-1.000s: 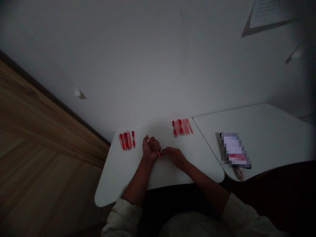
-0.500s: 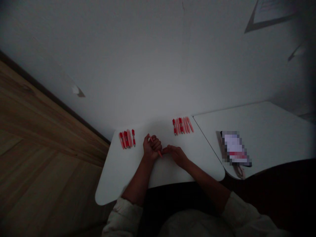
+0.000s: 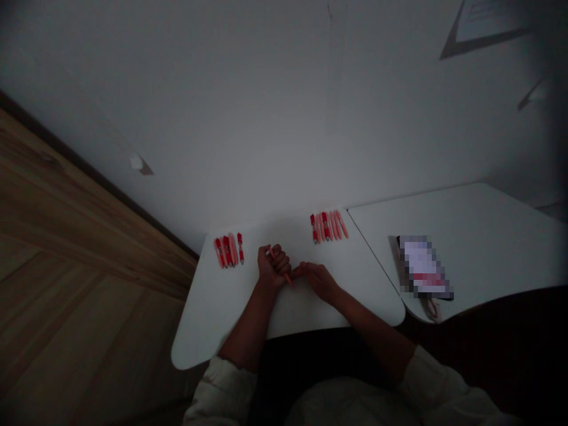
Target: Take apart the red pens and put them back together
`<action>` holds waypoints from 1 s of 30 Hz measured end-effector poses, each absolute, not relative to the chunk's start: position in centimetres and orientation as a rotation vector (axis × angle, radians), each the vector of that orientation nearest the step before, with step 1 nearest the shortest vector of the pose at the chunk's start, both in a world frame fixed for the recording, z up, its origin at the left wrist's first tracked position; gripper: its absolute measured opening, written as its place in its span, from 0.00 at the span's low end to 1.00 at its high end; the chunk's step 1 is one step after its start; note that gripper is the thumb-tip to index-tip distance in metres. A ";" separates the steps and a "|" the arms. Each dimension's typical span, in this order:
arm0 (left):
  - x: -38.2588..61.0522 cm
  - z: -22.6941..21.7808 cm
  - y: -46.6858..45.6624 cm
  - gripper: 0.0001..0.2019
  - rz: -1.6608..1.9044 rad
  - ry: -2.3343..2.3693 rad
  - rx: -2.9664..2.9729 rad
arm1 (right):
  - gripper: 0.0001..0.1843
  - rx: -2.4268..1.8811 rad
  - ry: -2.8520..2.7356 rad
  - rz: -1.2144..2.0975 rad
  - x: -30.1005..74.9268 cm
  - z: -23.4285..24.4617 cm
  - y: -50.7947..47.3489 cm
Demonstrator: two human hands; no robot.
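Closed in a fist, my left hand [image 3: 274,266] grips a pink pen [image 3: 289,279]. The pen's other end shows near the thumb, and its middle is hidden by the fingers. My right hand [image 3: 322,281] is at the right, its fingers stretched out toward the pen's lower end; whether they touch it is hard to tell. Beyond my left hand lies a group of red and pink pens [image 3: 225,251], with a single red pen [image 3: 240,247] a little apart at its right. A second row of red and pink pens [image 3: 329,226] lies farther back on the right.
Both hands are over a white table [image 3: 213,313] that stands against a pale wall [image 3: 266,118]. On an adjoining white table [image 3: 488,236] at the right lies a phone [image 3: 423,266] with a strap, its screen blurred out. Wooden panelling [image 3: 89,266] is at the left.
Little differs. The pen's upper end shows more by my left thumb, and my right fingers have shifted slightly. The pens on the table lie as before.
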State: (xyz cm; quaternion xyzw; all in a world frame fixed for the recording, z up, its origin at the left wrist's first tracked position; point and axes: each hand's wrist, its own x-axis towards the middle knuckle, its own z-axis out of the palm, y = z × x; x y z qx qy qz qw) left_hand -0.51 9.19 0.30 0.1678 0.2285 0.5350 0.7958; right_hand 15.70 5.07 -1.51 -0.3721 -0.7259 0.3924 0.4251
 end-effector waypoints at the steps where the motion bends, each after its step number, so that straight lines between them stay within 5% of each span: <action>1: -0.5 0.3 9.1 0.16 1.144 0.481 0.355 | 0.28 -0.924 -1.825 0.975 15.7 -1.5 5.1; 30: -0.5 0.4 9.0 0.17 1.153 0.480 0.342 | 0.26 -0.945 -1.842 0.959 15.7 -1.0 5.0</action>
